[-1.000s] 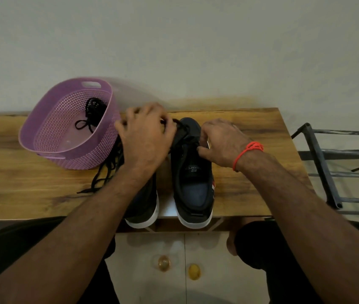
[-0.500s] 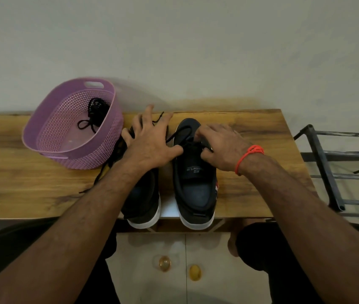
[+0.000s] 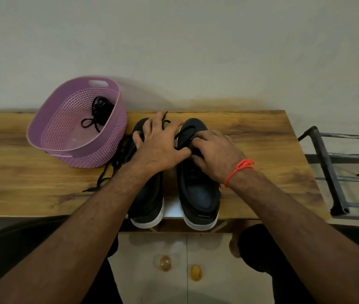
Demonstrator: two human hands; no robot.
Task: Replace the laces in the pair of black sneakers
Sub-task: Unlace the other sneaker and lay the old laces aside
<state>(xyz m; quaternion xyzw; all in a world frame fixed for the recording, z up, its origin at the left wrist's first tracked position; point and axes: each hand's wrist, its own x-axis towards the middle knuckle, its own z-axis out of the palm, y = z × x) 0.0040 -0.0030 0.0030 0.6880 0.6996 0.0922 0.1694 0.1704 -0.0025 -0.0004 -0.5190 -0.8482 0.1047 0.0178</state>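
while the left hand (image 3: 160, 148) lies spread on the left sneaker (image 3: 148, 194), the right hand (image 3: 215, 154) pinches a lace (image 3: 184, 133).

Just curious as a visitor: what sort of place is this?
Probably a room in a home: a wooden table against a plain wall, a purple basket, and a metal rack beside it.

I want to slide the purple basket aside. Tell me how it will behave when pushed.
The purple basket is thin perforated plastic holding only a bundle of black laces, so it is probably light and should slide easily on the smooth wooden table. Its walls may flex under a push. Its base looks broad, so tipping seems unlikely.
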